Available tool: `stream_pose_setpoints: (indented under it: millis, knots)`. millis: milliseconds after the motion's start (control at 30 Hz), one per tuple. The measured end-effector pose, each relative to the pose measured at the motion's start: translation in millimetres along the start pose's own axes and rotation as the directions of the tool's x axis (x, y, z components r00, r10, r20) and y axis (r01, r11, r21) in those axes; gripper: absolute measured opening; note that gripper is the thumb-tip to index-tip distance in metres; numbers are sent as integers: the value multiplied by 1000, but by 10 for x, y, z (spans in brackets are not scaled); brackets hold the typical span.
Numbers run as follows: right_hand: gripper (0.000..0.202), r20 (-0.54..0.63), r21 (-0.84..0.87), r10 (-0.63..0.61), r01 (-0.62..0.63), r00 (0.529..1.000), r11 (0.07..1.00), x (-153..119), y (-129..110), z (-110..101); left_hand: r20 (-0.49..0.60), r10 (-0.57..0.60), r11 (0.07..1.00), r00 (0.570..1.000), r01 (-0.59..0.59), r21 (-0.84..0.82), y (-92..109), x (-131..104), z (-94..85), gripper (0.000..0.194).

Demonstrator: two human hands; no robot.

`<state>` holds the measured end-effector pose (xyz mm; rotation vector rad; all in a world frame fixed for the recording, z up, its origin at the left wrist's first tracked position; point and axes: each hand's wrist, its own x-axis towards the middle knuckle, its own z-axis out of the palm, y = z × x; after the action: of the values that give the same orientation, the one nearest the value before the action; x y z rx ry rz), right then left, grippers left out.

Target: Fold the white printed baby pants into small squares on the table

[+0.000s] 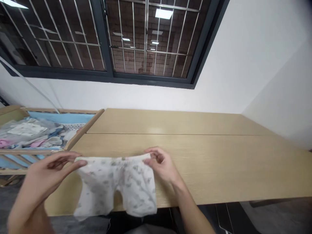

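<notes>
A pair of small white shorts [138, 185] with a faint grey-green print hangs spread out between my hands, waistband up and legs down, over the near edge of the table. My left hand [46, 178] pinches one end of the waistband between thumb and fingers. At the other end, my right hand [163, 164] grips the waistband the same way. The fabric is slightly blurred, and the short legs reach past the table's front edge.
The light wooden table [207, 162] extends back to a white wall [156, 97]. At left stands a wooden crib [85, 130] with blue lining, holding a pile of clothes [31, 130]. A barred window [151, 39] is above. A pale pole [29, 83] slants into the crib.
</notes>
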<state>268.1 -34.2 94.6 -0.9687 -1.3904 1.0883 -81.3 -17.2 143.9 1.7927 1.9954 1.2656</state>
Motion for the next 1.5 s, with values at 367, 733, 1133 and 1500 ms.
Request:
stream_pose_setpoints:
  millis: [367, 733, 1133, 1500]
  knots:
    - [38, -135, -343, 29, -74, 990, 936, 1324, 782, -1051, 486, 226, 972, 844, -162, -170, 352, 1113, 1555, 42]
    - [10, -308, -587, 154, -315, 939, 746, 1930, 1799, -1094, 517, -63, 962, 854, -86, 260, 144, 1273, 2823, 37]
    - [11, -356, -690, 181, -388, 917, 611, 1997, 1951, -1048, 543, -36, 880, 839, -231, 416, 555, 1077, 2630, 42]
    - [17, -285, -758, 231, -366, 930, 540, 2049, 1797, -1133, 918, 243, 771, 313, -637, 13, 1266, -1278, 2403, 58]
